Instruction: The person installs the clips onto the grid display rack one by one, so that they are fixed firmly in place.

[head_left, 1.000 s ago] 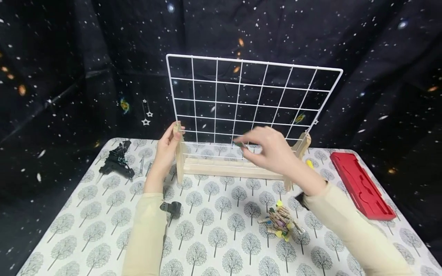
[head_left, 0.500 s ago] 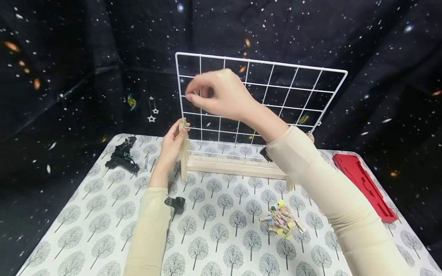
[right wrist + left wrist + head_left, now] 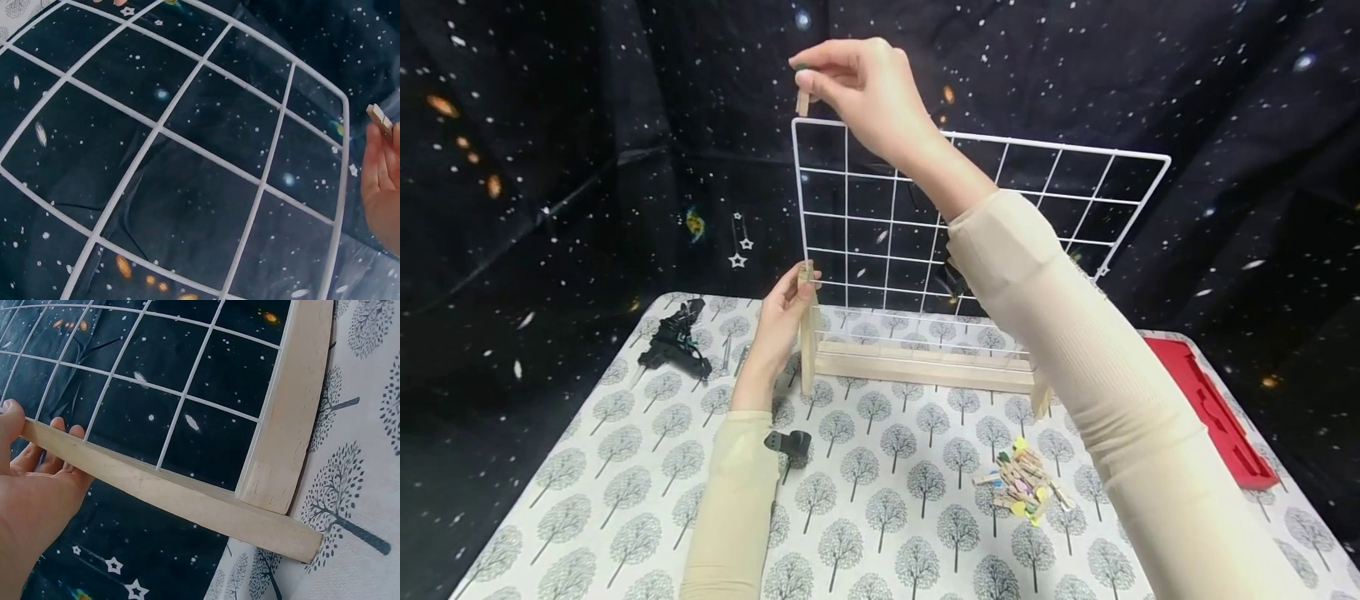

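Note:
A white wire grid [image 3: 891, 223] stands upright in a wooden stand [image 3: 917, 367]. My left hand [image 3: 778, 321] grips the top of the stand's left upright [image 3: 156, 487], thumb on one side and fingers on the other. Above the grid's top left corner, my right hand [image 3: 872, 92] pinches a small wooden clothespin [image 3: 802, 102] with a bit of green at its top. The clothespin points down, its lower end close over the top wire. In the right wrist view the clothespin [image 3: 380, 117] sticks out past the fingertips, beside the grid's edge.
A pile of colourful clothespins [image 3: 1022, 483] lies on the tree-patterned tablecloth [image 3: 880, 517]. A red tray [image 3: 1210, 408] sits at the right, partly behind the right sleeve. Black objects [image 3: 677, 342] lie at the back left. A starry black curtain [image 3: 550, 167] hangs behind.
My right hand has risen with the clothespin from low in front of the grid to above its top left corner. My left hand keeps its hold on the upright.

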`<state>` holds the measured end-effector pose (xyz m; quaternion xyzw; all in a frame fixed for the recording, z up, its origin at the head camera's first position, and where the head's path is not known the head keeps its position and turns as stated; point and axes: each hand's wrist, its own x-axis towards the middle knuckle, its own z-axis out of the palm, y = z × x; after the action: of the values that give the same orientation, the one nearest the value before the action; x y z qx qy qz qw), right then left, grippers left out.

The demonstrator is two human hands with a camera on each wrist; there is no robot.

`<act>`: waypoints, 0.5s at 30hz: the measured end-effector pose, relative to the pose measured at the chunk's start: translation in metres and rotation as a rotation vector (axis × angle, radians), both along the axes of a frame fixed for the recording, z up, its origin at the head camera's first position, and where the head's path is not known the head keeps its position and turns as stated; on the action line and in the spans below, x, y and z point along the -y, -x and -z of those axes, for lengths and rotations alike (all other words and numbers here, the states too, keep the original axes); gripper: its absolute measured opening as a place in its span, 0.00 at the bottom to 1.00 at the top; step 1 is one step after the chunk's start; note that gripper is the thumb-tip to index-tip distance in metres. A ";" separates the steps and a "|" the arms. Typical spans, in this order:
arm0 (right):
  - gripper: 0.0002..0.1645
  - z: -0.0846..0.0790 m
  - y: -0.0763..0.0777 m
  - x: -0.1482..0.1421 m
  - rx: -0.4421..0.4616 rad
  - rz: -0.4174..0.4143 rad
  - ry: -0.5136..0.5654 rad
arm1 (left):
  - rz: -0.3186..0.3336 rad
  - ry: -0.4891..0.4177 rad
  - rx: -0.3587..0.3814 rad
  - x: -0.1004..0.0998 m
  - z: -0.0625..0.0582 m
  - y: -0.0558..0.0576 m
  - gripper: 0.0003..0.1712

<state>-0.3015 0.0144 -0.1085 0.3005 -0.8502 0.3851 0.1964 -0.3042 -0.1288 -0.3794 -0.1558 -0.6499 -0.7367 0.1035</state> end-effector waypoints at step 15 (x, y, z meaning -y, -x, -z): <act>0.09 0.005 0.002 0.015 -0.014 0.119 0.091 | 0.039 -0.036 0.048 -0.001 -0.016 -0.016 0.27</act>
<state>-0.3031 -0.0006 -0.1132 0.2427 -0.8468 0.4090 0.2382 -0.2879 -0.1273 -0.3638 -0.1487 -0.6356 -0.7538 0.0762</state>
